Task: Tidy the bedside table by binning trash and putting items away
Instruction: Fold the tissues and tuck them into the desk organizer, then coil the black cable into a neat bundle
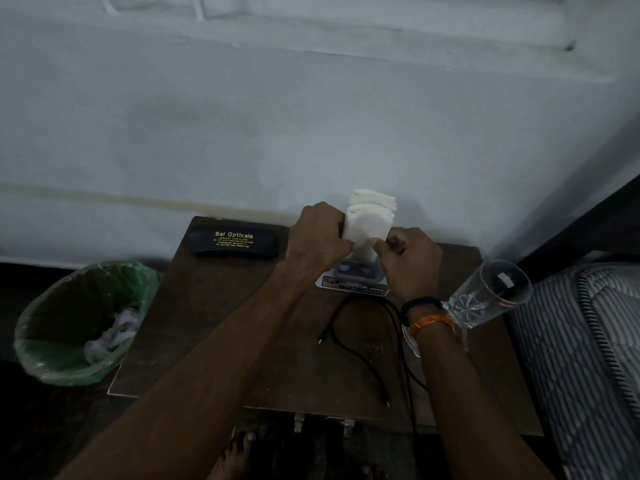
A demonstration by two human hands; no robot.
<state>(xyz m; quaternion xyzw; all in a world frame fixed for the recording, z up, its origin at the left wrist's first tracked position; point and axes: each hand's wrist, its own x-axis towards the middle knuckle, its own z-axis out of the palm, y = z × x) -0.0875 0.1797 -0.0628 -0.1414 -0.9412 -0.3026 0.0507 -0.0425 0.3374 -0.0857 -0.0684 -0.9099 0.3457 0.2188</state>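
Both my hands hold a stack of white folded tissues (pixel 370 218) upright at the back of the brown bedside table (pixel 214 327). My left hand (pixel 320 233) grips the stack's left side and my right hand (pixel 410 258) pinches its lower right edge. Below the tissues stands a small grey holder (pixel 356 270) on a printed card (pixel 349 284). A black spectacle case (pixel 233 241) lies at the back left. A black cable (pixel 363 344) loops across the table's middle. A clear glass (pixel 491 292) stands at the right edge.
A bin lined with a green bag (pixel 74 320), with crumpled white paper inside, stands on the floor left of the table. A striped mattress (pixel 585 358) borders the table on the right. The pale wall rises right behind the table. My bare foot (pixel 235 455) shows below.
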